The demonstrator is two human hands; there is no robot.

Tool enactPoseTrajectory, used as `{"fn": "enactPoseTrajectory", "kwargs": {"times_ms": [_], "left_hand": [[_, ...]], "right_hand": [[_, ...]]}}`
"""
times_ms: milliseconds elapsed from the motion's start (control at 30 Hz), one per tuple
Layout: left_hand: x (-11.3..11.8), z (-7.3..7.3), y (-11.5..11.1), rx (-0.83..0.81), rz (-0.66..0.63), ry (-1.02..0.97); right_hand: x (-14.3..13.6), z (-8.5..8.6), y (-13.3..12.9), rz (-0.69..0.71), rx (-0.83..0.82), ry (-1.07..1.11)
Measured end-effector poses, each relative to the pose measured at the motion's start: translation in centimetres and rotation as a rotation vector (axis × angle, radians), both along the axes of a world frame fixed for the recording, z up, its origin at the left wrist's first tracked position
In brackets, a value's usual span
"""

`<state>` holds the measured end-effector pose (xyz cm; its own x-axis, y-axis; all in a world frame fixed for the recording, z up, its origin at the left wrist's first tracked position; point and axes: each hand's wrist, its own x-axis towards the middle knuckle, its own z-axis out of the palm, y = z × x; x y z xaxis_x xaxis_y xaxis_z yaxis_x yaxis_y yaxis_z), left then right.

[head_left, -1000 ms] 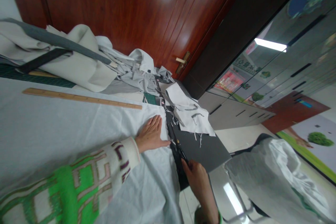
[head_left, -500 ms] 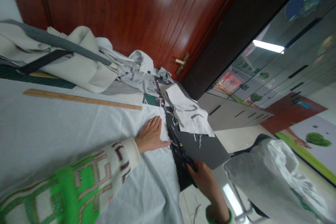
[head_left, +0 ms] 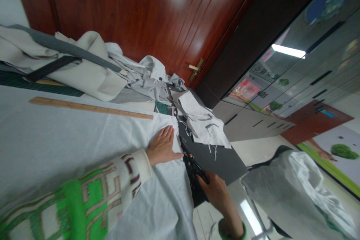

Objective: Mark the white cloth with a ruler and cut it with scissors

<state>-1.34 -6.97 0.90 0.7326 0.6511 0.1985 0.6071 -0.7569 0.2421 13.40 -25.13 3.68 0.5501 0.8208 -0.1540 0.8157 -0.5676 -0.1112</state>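
Note:
My left hand (head_left: 163, 147) lies flat on the large pale grey fabric (head_left: 112, 135), close to its right edge, fingers stretched out and thumb pointing right. In my right hand (head_left: 215, 191) are black-handled scissors (head_left: 195, 164), my fingers wrapped round the handles. The blades point up and left along the fabric's cut edge, near my left thumb; whether they are parted is hard to make out. A wooden ruler (head_left: 92, 108) rests on the fabric, beyond my left hand.
A folded white cloth piece with loose threads (head_left: 199, 120) lies on the dark table (head_left: 222, 157). Crumpled fabric (head_left: 95, 71) is heaped along the back by a wooden door (head_left: 126, 15). A green cutting mat (head_left: 56, 89) shows beneath. At right stands a large whitish bag (head_left: 284, 187).
The scissors and my right hand have shifted slightly up and left, nearer the fabric's edge. My left hand stays flat on the fabric. The whole view has moved a little.

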Motion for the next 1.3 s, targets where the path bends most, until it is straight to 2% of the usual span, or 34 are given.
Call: {"fn": "enactPoseTrajectory", "kwargs": {"times_ms": [233,600,967,1300], "left_hand": [[0.0,-0.1,0.0,0.008,0.004,0.008],[0.1,-0.5,0.1,0.014,0.007,0.003],[0.2,-0.2,-0.1,0.003,0.013,0.002],[0.2,0.0,0.0,-0.013,0.012,0.013]], "right_hand": [[-0.5,-0.1,0.5,0.024,0.004,-0.033],[-2.0,0.8,1.9,0.021,-0.038,-0.056],[-2.1,0.3,2.2,0.0,-0.053,-0.092],[-1.3,-0.6,2.1,-0.026,0.016,-0.106]]}}
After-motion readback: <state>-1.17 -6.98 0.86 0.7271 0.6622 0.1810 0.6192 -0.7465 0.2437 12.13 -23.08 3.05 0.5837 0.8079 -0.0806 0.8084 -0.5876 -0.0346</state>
